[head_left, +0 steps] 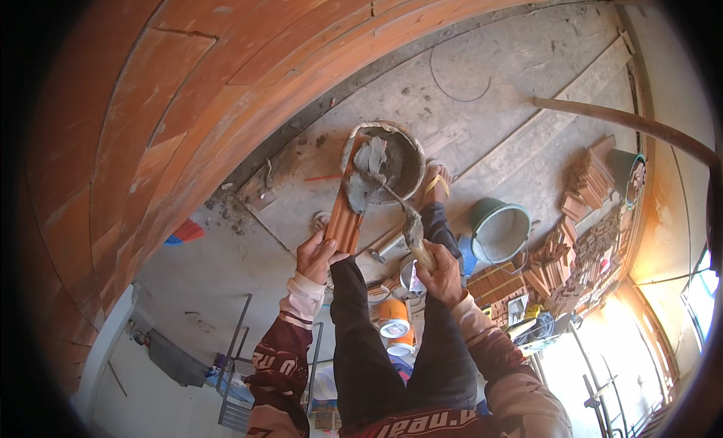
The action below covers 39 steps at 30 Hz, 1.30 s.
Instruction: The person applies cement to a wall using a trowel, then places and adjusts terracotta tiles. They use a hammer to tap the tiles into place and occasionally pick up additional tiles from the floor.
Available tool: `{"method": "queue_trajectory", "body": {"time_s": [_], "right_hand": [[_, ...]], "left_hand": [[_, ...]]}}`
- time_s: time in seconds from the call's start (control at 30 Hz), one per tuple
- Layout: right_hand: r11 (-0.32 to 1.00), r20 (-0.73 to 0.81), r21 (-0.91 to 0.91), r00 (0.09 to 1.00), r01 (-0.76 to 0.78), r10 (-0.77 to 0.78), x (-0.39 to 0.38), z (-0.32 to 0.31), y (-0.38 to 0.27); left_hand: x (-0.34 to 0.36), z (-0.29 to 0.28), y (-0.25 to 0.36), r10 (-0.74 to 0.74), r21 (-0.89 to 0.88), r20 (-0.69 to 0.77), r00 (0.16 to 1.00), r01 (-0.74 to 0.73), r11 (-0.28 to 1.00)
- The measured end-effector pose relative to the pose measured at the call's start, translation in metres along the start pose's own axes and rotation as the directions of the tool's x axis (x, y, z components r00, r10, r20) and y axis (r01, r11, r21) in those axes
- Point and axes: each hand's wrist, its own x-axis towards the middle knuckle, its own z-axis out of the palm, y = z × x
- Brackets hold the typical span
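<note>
My left hand grips the near end of a long, ribbed terracotta brick, which points away from me. Its far end reaches over the rim of a round mortar tub. Grey mortar sits in a lump on that far part. In my right hand, fingers wrapped round the wooden handle, is a trowel crusted with dried mortar. The trowel's blade lies against the brick beside the lump, smeared with mortar.
An orange brick wall curves along the left and top. A hammer lies near my legs. To the right stand a green bucket and stacked brick pieces. A pole juts in at right. Orange buckets sit below.
</note>
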Motion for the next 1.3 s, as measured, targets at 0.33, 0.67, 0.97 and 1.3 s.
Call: {"method": "queue_trajectory", "body": {"time_s": [0.33, 0.67, 0.97, 1.3], "right_hand": [[0.977, 0.001, 0.138, 0.987, -0.161, 0.163, 0.003, -0.008, -0.009], [0.974, 0.107, 0.142, 0.981, -0.176, 0.162, 0.01, 0.003, -0.002], [0.485, 0.603, 0.627, 0.774, -0.61, 0.192, 0.013, -0.018, -0.006], [0.544, 0.689, 0.401, 0.633, -0.737, 0.351, 0.012, -0.048, 0.029]], "left_hand": [[0.02, -0.023, -0.006, -0.043, -0.042, -0.033, 0.999, 0.041, 0.998], [0.018, -0.019, -0.013, -0.031, -0.083, 0.005, 0.999, 0.032, 0.996], [0.03, -0.024, 0.0, -0.006, -0.101, 0.102, 0.995, 0.017, 0.995], [0.021, -0.045, 0.022, 0.043, 0.047, 0.03, 0.999, -0.044, 0.998]]}}
